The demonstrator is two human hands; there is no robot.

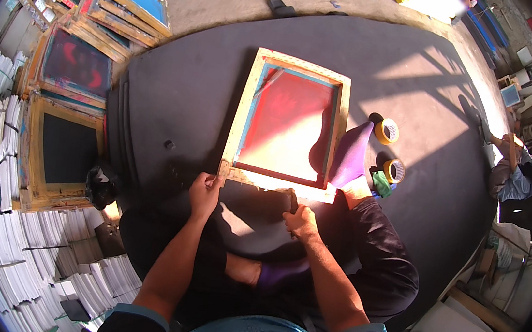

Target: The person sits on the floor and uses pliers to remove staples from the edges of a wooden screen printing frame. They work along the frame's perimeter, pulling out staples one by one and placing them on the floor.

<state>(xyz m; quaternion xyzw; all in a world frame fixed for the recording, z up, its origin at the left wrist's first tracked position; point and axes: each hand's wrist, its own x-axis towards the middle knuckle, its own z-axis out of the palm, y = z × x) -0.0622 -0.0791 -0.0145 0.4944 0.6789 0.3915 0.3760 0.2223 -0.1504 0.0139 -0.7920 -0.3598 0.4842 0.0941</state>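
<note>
A wooden screen-printing frame [236,138] with red mesh [288,113] and a blue-green inner border lies tilted in front of me, its near edge toward my lap. My left hand [205,195] is closed on its near left corner, thumb on top. My right hand [302,223] is wrapped round a short, flat, dark-bladed tool like a scraper [291,200]. The blade meets the frame's near edge, right of the middle. The tool's handle is hidden in my fist. My right foot, in a purple sock [353,153], is beside the frame's right edge.
Two yellow tape rolls [386,131] and a green cloth [382,183] lie right of my foot on the dark mat [186,85]. More screen frames [71,150] are stacked at left, above bundled white sheets [13,255]. Another person [515,175] sits at far right.
</note>
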